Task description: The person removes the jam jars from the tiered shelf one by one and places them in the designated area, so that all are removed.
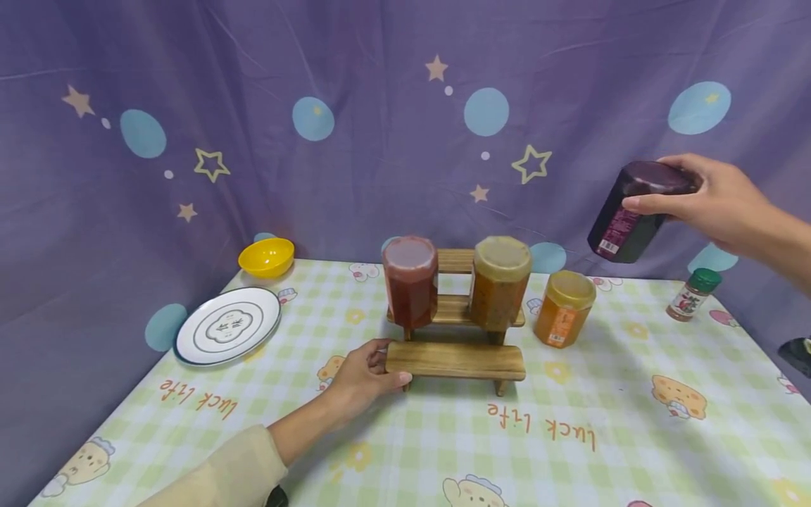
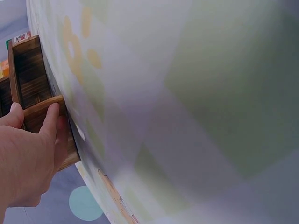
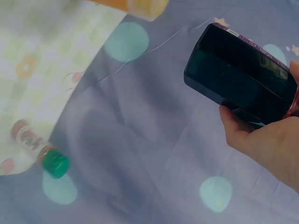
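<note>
A dark purple jar [image 1: 627,215] is gripped near its lid by the right hand [image 1: 728,201], tilted and raised above the table at the right. In the right wrist view the jar [image 3: 238,74] lies between thumb and fingers of the hand [image 3: 271,144]. The left hand [image 1: 361,380] pinches the left end of the lowest step of a wooden stepped rack [image 1: 456,360]; the left wrist view shows the hand [image 2: 32,149] on the rack's wooden edge [image 2: 44,107]. A red jar [image 1: 412,285] and an amber jar [image 1: 499,285] stand on the rack's middle step.
An orange jar [image 1: 564,310] stands just right of the rack, and a green-capped spice bottle [image 1: 693,296] near the table's right back edge. At the left are a white plate [image 1: 228,326] and a yellow bowl [image 1: 267,259]. A purple curtain [image 1: 380,56] hangs behind the table.
</note>
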### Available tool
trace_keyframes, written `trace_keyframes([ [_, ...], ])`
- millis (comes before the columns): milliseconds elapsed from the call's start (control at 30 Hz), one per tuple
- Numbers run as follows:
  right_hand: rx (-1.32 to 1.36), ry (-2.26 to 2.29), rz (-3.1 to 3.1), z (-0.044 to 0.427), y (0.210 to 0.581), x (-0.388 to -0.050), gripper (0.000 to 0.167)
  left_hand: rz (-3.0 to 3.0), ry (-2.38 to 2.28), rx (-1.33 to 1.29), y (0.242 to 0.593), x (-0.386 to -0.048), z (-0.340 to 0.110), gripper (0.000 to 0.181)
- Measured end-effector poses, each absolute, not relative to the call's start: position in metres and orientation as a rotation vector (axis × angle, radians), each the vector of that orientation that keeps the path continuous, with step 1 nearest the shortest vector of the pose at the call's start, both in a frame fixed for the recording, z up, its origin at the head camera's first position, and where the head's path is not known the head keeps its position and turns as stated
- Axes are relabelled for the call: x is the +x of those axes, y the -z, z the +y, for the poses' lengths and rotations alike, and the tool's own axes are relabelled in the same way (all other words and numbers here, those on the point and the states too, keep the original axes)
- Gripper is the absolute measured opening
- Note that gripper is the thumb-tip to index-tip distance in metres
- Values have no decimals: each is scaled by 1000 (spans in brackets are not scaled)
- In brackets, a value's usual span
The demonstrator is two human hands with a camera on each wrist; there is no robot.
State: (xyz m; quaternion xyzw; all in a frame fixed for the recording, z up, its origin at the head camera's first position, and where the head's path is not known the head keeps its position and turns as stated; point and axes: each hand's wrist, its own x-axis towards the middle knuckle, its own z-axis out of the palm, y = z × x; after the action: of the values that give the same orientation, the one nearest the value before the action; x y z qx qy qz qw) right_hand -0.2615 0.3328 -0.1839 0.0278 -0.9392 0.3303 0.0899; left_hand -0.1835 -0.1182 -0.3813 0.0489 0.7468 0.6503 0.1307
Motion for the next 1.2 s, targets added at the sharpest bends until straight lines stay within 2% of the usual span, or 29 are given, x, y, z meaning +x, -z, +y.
trace_keyframes([
  [367,-9,-798,-2796,363,218,-245,94,2143,-1917,159,382,-184,-120,70],
  [633,4,-876,-2814,373,245,-239,90,2163,-1900,164,382,-184,-119,71],
  [1033,44,-1005,-2843,375,283,-229,94,2174,-1901,147,381,-183,-120,73],
  [1200,32,-1063,-2786,374,299,-227,87,2175,-1898,150,382,-184,-119,74],
])
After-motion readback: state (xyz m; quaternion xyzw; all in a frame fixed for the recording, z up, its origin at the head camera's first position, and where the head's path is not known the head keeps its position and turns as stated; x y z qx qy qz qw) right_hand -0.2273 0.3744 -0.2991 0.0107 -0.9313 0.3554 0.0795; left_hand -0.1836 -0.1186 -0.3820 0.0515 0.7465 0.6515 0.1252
